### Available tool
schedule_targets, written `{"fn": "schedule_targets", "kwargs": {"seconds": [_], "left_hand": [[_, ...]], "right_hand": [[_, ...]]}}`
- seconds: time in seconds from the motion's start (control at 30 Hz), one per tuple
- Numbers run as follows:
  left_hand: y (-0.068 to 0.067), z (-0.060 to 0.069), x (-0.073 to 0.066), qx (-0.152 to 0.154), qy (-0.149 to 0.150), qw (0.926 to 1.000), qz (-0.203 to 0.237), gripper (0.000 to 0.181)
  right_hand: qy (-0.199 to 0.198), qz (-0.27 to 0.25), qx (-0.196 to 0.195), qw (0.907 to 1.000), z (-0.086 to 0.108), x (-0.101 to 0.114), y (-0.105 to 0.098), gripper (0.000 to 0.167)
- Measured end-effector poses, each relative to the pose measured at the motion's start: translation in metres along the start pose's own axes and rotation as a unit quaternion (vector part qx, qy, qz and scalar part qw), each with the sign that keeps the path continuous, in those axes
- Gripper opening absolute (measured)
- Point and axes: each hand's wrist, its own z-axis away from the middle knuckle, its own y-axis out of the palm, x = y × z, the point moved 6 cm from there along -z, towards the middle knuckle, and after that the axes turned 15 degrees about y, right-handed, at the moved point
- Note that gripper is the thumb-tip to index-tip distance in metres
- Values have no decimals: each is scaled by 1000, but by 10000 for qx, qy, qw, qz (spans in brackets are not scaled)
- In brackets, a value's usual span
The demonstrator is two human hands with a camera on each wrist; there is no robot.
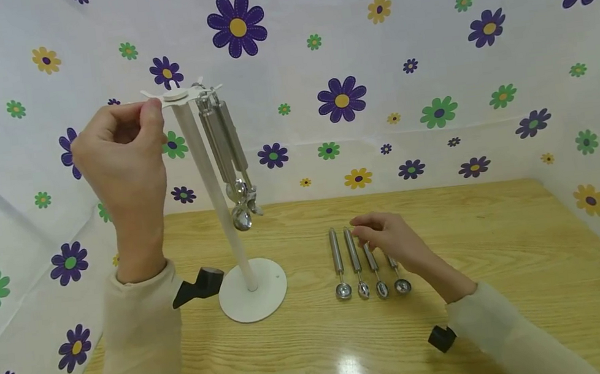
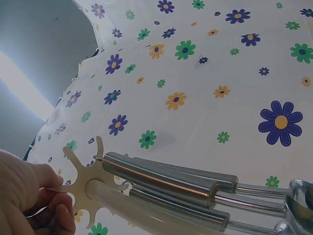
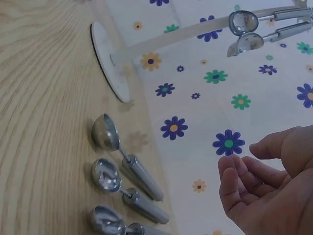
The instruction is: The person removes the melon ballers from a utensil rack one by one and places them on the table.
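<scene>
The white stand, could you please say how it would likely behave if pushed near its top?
The white stand might tip, since its slender pole rises tall above the round base. The hanging scoops, all on one side, could pull it that way, and would likely swing, hung by their ends.

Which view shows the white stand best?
The head view: it shows the white stand from round base to hooked top, which the left hand pinches. The left wrist view shows the top close up and some pole, but no base; the right wrist view shows base and pole, but no top.
</scene>
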Motion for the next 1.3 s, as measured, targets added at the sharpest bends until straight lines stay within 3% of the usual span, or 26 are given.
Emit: {"fn": "schedule_targets", "kwargs": {"seconds": [0.17, 0.4, 0.83, 1.07, 1.3], "left_hand": [[0, -2, 2, 43, -113, 9999, -66, 25], [-1, -4, 7, 221, -321, 9992, -29, 24], [-3, -6, 11, 420, -644, 9970, 83, 24], [-4, -9, 13, 547, -763, 9955, 135, 26], [-4, -12, 11, 641, -760, 9950, 107, 26]], "right_hand": [[-542, 45, 294, 9981, 3, 29, 10, 36], [-867, 120, 431, 9952, 6, 71, 19, 33], [-1746, 22, 748, 9818, 9, 144, 35, 28], [-2125, -562, 1112, 9692, 15, 170, 46, 31], [-2210, -764, 1156, 9654, 17, 187, 53, 35]]}}
